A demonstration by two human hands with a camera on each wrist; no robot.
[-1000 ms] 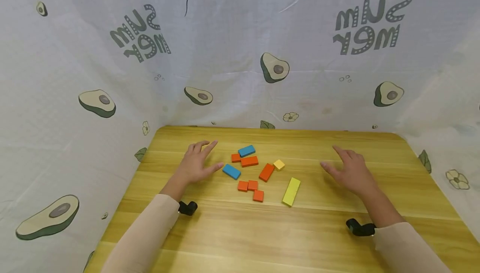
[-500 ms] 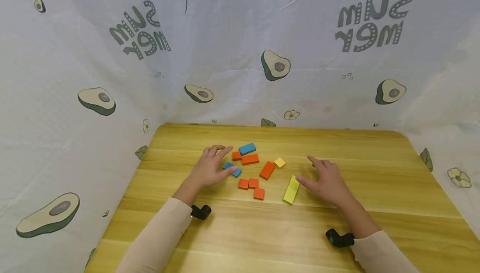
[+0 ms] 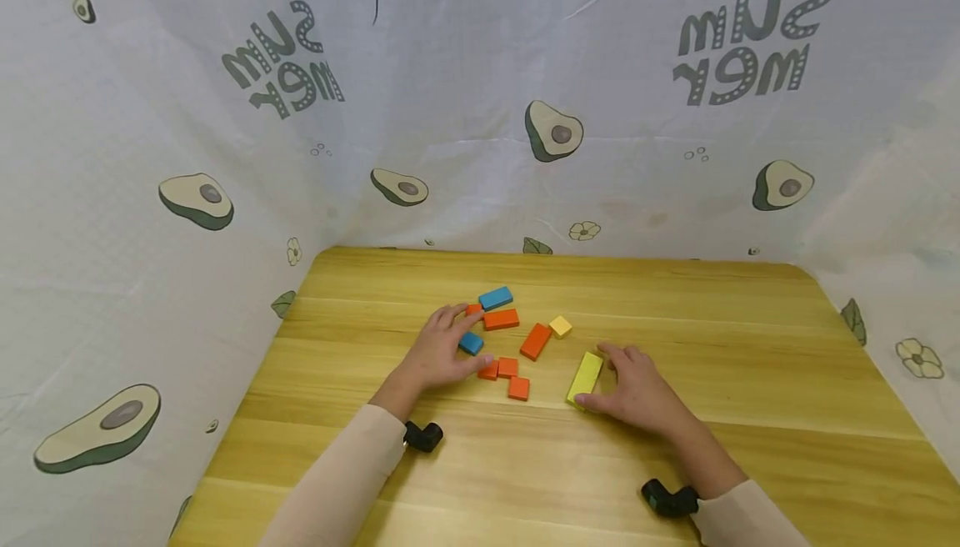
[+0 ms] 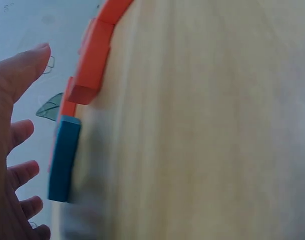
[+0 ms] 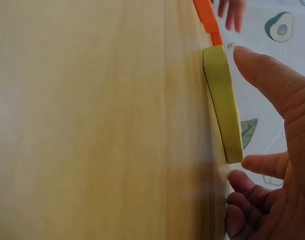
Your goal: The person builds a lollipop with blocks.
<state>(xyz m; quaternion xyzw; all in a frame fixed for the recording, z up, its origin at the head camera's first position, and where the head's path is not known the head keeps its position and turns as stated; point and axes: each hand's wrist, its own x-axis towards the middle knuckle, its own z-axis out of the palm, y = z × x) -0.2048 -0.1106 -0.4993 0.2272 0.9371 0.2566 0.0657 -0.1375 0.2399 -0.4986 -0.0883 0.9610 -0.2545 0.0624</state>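
Observation:
My left hand (image 3: 441,351) is over the left side of the group of blocks, fingers spread and holding nothing. Beneath it lies a blue block (image 3: 472,343), partly hidden by the hand. The thumb covers part of a small orange block (image 3: 488,370); contact cannot be told. At the right, my right hand (image 3: 633,388) spans a long yellow block (image 3: 585,376) lying flat on the table. Its thumb (image 5: 255,65) is by one end and its index finger (image 5: 265,165) by the other, with no clear grip.
Another blue block (image 3: 496,298) lies behind an orange block (image 3: 501,319). A tilted orange block (image 3: 536,341) sits beside a small yellow-orange block (image 3: 560,327). Several small orange squares include one in front (image 3: 518,388). A printed cloth (image 3: 480,113) hangs behind the wooden table (image 3: 510,464).
Both hands have moved inward. My left hand has come right over the blue block, and my right hand has come left, its thumb and index finger now at the long yellow block's ends.

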